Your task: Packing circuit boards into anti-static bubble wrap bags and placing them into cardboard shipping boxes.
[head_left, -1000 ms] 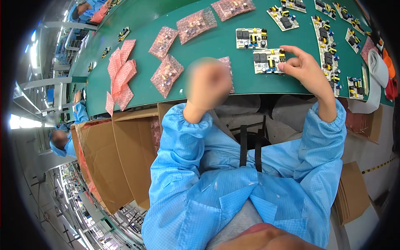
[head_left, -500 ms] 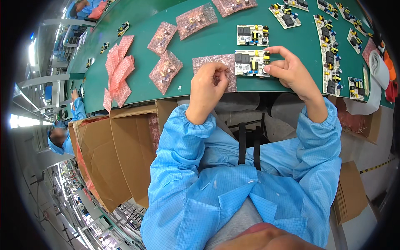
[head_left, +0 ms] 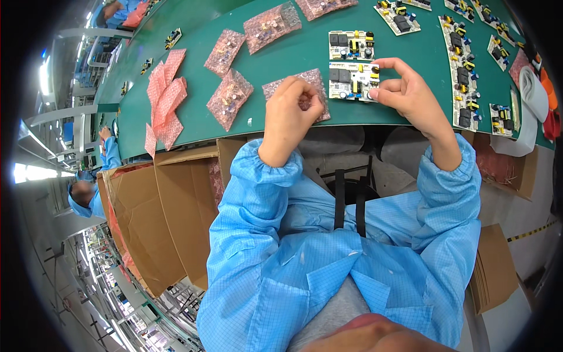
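My right hand [head_left: 407, 94] pinches the right end of a white circuit board [head_left: 355, 81] with black, yellow and blue parts, thumb on top at the corner. Just beyond it, almost touching, lies a similar circuit board [head_left: 352, 46]. To the left, a pink bubble-wrap bag [head_left: 314, 79] lies slanted on the green table. My left hand [head_left: 292, 114] is over this bag with curled fingers, thumb and forefinger pinched together at it. The fingers hide the middle of the bag, and the exact grip is partly covered.
Several bubble-wrapped boards [head_left: 230, 98] lie to the left and far side of the green table [head_left: 199, 126]. Flat pink bags [head_left: 167, 97] are piled at the left. A column of bare boards [head_left: 463, 76] stands at the right. Open cardboard boxes [head_left: 146, 217] sit below the table edge.
The bubble-wrap bag has turned from level to slanted under my left hand. My right hand has moved its board slightly away from me, closer to the far board.
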